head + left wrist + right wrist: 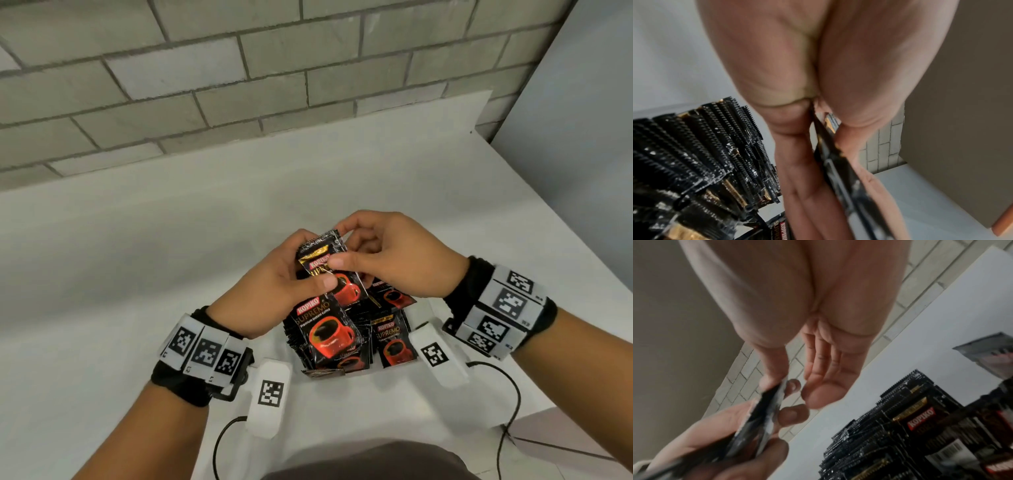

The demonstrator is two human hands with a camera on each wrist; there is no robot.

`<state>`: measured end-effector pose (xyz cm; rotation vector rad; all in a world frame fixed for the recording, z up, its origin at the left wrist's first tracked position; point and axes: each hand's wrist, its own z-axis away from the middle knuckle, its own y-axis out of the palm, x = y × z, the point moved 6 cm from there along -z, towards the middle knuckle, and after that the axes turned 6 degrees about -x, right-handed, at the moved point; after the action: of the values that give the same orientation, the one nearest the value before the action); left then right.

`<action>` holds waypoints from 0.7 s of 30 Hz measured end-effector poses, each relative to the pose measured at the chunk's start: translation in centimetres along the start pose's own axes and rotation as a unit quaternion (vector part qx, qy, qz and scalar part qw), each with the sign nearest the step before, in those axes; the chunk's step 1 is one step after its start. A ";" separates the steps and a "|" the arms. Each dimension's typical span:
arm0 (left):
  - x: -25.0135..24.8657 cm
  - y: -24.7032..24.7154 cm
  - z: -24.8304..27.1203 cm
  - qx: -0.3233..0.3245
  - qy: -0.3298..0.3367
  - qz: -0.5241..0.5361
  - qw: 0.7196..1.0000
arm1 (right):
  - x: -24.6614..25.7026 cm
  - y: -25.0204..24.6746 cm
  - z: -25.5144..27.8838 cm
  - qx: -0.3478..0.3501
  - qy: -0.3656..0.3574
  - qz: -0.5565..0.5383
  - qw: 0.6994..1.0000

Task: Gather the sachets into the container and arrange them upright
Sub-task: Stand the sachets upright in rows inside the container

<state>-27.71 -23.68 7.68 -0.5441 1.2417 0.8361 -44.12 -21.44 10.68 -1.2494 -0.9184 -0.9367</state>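
Note:
Black Kopiko sachets with a red cup print stand packed on edge in rows [394, 339] on the white table; their serrated tops show in the left wrist view [694, 154] and the right wrist view [890, 434]. I cannot make out the container's walls. Above the rows my left hand [310, 270] grips a small stack of sachets [325, 329], thumb in front and fingers behind, seen edge-on [838, 170]. My right hand [342, 245] pinches the tilted top sachet [320, 251] of that stack between thumb and forefinger [760, 415].
The white table [171, 257] runs back to a grey brick wall [205, 85]. Its right edge [565, 274] slants close to my right forearm. Black cables [513, 394] trail over the near table edge.

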 end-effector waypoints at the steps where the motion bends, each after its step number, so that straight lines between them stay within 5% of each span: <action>1: 0.0 0.2 0.0 0.009 0.001 -0.021 1.000 | 0.0 0.1 0.0 0.010 -0.004 0.020 1.000; 8: 0.1 -1.9 0.1 -0.075 -0.004 -0.120 0.990 | -0.8 -2.3 0.0 -0.031 -0.001 0.088 0.996; 16: -1.2 -2.3 0.7 -0.155 0.032 -0.145 0.977 | -2.2 -3.2 0.4 -0.047 0.032 -0.008 0.998; 21: -1.5 -2.9 0.1 -0.204 0.093 -0.291 0.930 | -1.3 -3.7 0.7 -0.047 0.019 -0.050 0.997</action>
<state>-25.46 -25.73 8.93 -1.2844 0.9867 0.5347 -48.10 -20.95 10.82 -1.2690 -0.9229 -1.0899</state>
